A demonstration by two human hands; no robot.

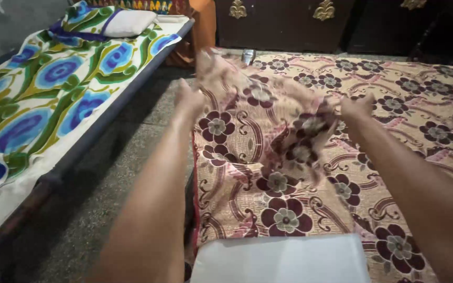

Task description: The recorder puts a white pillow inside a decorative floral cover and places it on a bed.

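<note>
Two hands are working here, and both of yours are stretching out in front of you over the bed. Your left hand [189,99] is closing around the upper left edge of a floral cloth [268,112], gripping it in a fist, though motion blur is hiding the exact fingers. Your right hand [358,109] is pinching the cloth's right edge, fingers gathered on the fabric. The cloth is hanging in the air between your two hands, loose and rumpled, sagging in the middle, and it is blurring as it moves. Its beige ground with maroon flowers is matching the bedsheet [425,99] beneath it, so the lower edge of the cloth is blending into the sheet and you cannot tell exactly where it is ending.

Near you, at the bottom of the view, a plain white pillow [281,259] is lying on the bedsheet. To your left, across a strip of grey speckled floor [106,194], a narrow cot [32,191] is standing, wearing a cover with blue, green and yellow swirls [43,94], and a white cushion [129,22] is resting at its far end. Behind the bed, dark wooden furniture with gold ornaments [284,21] is lining the wall. A small object [248,55] is lying at the bed's far edge, too small to identify.
</note>
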